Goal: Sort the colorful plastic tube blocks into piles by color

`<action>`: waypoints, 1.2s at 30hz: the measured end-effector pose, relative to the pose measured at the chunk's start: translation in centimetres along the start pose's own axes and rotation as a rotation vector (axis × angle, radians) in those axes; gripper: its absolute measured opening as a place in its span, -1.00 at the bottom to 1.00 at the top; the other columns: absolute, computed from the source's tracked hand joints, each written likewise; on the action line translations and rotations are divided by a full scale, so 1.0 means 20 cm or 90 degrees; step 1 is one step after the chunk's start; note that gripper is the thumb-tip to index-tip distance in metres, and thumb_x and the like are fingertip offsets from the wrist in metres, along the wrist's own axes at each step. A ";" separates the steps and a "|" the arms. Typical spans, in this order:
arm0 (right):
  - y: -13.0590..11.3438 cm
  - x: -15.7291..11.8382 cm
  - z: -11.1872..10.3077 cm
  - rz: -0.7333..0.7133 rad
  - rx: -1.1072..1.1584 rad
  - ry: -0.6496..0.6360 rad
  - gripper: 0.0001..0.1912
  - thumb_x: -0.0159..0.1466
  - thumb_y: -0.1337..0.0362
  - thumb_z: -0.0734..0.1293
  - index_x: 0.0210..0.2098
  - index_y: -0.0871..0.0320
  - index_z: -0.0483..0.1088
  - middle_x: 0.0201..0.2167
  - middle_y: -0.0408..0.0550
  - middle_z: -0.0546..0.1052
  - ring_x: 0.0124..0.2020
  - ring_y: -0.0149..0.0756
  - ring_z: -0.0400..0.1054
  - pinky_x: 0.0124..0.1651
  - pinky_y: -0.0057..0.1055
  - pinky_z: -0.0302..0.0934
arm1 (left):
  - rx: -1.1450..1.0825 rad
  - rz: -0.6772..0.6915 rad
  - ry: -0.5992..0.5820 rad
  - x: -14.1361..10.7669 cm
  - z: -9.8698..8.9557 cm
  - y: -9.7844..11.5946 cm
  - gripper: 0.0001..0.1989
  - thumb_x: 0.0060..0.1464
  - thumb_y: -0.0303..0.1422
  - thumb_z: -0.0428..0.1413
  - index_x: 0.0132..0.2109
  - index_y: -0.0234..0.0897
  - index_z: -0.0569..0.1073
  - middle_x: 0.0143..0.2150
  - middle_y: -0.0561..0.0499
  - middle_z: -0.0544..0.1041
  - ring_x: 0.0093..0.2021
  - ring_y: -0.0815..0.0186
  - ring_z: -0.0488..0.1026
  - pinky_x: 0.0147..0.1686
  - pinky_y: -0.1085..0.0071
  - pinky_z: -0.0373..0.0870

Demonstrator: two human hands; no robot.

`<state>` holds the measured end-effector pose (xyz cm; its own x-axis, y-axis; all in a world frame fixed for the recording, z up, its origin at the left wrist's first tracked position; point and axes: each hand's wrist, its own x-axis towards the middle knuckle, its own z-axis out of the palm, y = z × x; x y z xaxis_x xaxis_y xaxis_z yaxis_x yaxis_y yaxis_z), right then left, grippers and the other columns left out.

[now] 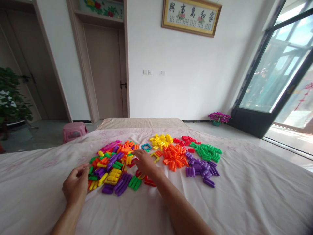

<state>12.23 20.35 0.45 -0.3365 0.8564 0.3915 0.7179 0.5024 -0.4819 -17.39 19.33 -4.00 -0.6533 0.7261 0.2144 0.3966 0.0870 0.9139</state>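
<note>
My left hand (76, 182) is at the left edge of a mixed pile of plastic building pieces (107, 166). Its fingers are curled together, and whatever they may hold is hidden. Over the pile's right side reaches my right hand (145, 161), palm down with fingers stretched out to the left, close to orange and yellow pieces. Beneath its wrist lie red pieces (149, 181), partly covered. Purple pieces (123, 183) and a green block of joined pieces (135, 183) lie at the pile's front.
Sorted heaps lie to the right: yellow (161, 141), orange (174, 156), red (187, 140), green (207, 151) and purple (201, 167). A blue square frame (146, 147) lies behind my right hand. A wrinkled pale cloth (244, 195) covers the surface. Beyond it stands a pink stool (74, 131).
</note>
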 end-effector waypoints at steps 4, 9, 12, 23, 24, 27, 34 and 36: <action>-0.08 -0.03 0.07 -0.049 -0.122 -0.090 -0.53 0.35 0.31 0.27 0.25 0.02 0.33 0.23 -0.01 0.43 0.23 -0.17 0.27 0.24 -0.23 0.19 | -0.001 -0.003 -0.006 -0.01 -0.01 0.02 -0.61 -0.02 -0.12 0.16 -0.07 -0.14 0.62 -0.24 0.01 0.63 -0.20 0.12 0.54 -0.11 0.24 0.43; -0.09 -0.02 0.12 -0.006 -0.178 -0.095 -0.70 0.30 0.24 0.36 0.04 0.00 0.48 0.00 -0.05 0.55 0.03 -0.17 0.40 0.04 -0.31 0.24 | 0.010 -0.001 -0.004 -0.01 -0.02 0.03 -0.60 -0.01 -0.12 0.14 -0.07 -0.17 0.62 -0.26 -0.01 0.62 -0.20 0.09 0.55 -0.13 0.22 0.42; -0.10 -0.01 0.10 0.013 -0.180 -0.067 -0.81 0.32 0.23 0.34 -0.10 0.06 0.53 -0.13 -0.03 0.58 -0.06 -0.20 0.42 -0.06 -0.37 0.20 | 0.000 -0.002 -0.005 -0.01 -0.01 0.02 -0.61 -0.02 -0.12 0.15 -0.07 -0.16 0.62 -0.25 -0.02 0.63 -0.20 0.10 0.55 -0.13 0.22 0.43; 0.25 0.04 -0.13 0.306 0.080 0.237 -0.79 0.25 0.26 0.28 -0.28 0.18 0.54 -0.41 -0.08 0.57 -0.33 -0.29 0.45 -0.30 -0.48 0.19 | 0.002 0.000 -0.006 -0.01 -0.01 0.02 -0.61 0.00 -0.13 0.15 -0.06 -0.17 0.62 -0.21 -0.02 0.64 -0.20 0.12 0.54 -0.13 0.25 0.42; 0.29 0.03 -0.15 0.324 0.116 0.281 -0.77 0.23 0.25 0.27 -0.24 0.18 0.55 -0.38 -0.05 0.58 -0.29 -0.25 0.47 -0.27 -0.45 0.25 | 0.004 0.000 -0.008 -0.01 -0.01 0.03 -0.61 0.00 -0.13 0.15 -0.06 -0.18 0.62 -0.21 -0.03 0.64 -0.19 0.12 0.54 -0.13 0.25 0.41; 0.38 0.01 -0.21 0.340 0.227 0.433 -0.62 0.17 0.20 0.30 -0.06 0.19 0.51 -0.14 0.08 0.60 -0.12 -0.11 0.50 -0.12 -0.30 0.36 | 0.001 0.001 -0.012 -0.02 -0.02 0.04 -0.61 0.00 -0.13 0.14 -0.06 -0.19 0.62 -0.23 -0.03 0.64 -0.19 0.12 0.55 -0.15 0.26 0.41; 0.34 0.04 -0.13 0.245 0.347 0.411 -0.53 0.16 0.27 0.29 0.07 0.19 0.46 0.05 0.11 0.55 -0.01 -0.14 0.50 0.02 -0.20 0.39 | 0.014 -0.001 -0.007 -0.02 -0.02 0.05 -0.60 0.01 -0.13 0.14 -0.05 -0.19 0.62 -0.26 -0.03 0.62 -0.22 0.13 0.54 -0.20 0.27 0.39; 0.27 0.04 -0.08 0.200 0.265 0.278 -0.64 0.18 0.33 0.28 -0.05 0.17 0.53 -0.10 0.04 0.62 -0.08 -0.15 0.52 0.04 -0.20 0.37 | 0.016 -0.004 -0.007 -0.02 -0.02 0.05 -0.60 0.02 -0.13 0.14 -0.05 -0.20 0.62 -0.26 -0.03 0.62 -0.23 0.13 0.54 -0.21 0.28 0.38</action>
<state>16.72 23.58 -0.58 0.1895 0.8863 0.4226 0.4181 0.3166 -0.8514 -17.03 18.80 -3.00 -0.6487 0.7329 0.2050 0.4086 0.1081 0.9063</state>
